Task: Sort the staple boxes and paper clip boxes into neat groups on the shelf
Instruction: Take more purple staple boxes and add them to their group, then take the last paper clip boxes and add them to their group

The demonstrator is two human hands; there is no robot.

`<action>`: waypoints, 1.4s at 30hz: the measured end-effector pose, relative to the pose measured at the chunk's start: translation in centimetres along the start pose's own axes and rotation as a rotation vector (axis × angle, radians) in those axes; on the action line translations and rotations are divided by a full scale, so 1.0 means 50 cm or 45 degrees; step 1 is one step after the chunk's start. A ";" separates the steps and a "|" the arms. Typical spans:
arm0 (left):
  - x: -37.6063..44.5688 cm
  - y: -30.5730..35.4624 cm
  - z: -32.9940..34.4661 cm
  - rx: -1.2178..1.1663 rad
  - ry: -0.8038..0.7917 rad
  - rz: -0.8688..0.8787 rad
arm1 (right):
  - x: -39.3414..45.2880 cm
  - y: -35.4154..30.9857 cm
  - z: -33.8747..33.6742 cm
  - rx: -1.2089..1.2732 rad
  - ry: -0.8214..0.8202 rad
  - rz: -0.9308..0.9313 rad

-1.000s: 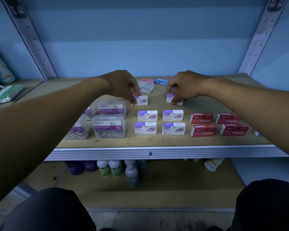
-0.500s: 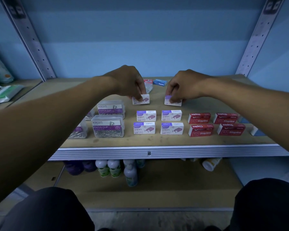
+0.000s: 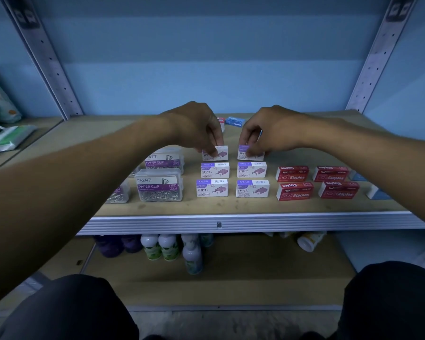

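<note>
Left hand (image 3: 196,128) grip pinching white staple box (image 3: 216,153); right hand (image 3: 268,133) pinching its neighbour (image 3: 249,155) at 3 o'clock, on shelf (image 3: 231,204).

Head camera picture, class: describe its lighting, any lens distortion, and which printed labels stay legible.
Head view: dim, bluish, even light with faint shadows; wide-angle bending bows the shelf uprights outward and swells the forearms; labels on the front white staple boxes and red staple boxes read clearly, while the blue box at the back is soft, and the bottles below are dark.
</note>
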State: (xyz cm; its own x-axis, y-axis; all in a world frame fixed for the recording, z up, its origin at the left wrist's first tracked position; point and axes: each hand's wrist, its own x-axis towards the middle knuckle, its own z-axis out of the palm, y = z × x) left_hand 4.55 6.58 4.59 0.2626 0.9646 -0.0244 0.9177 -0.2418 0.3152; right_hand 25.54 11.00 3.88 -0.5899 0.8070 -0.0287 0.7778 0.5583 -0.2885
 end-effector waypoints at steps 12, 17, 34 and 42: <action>-0.002 0.005 0.009 0.029 -0.026 0.005 | -0.004 -0.006 0.004 0.015 -0.041 -0.015; -0.006 -0.008 -0.014 -0.005 0.060 0.019 | -0.013 0.014 -0.030 0.116 0.042 0.037; 0.049 -0.076 -0.021 0.261 0.104 -0.004 | 0.034 0.119 -0.047 -0.212 0.123 0.161; 0.102 -0.095 -0.011 0.312 0.049 -0.026 | 0.098 0.159 -0.035 -0.233 0.092 0.262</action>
State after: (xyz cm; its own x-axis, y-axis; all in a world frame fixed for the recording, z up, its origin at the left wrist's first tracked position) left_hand 1.36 12.73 3.50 0.2363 0.9716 0.0090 0.9687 -0.2363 0.0754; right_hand 29.21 19.74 3.14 -0.4038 0.9148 0.0016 0.9096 0.4017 -0.1061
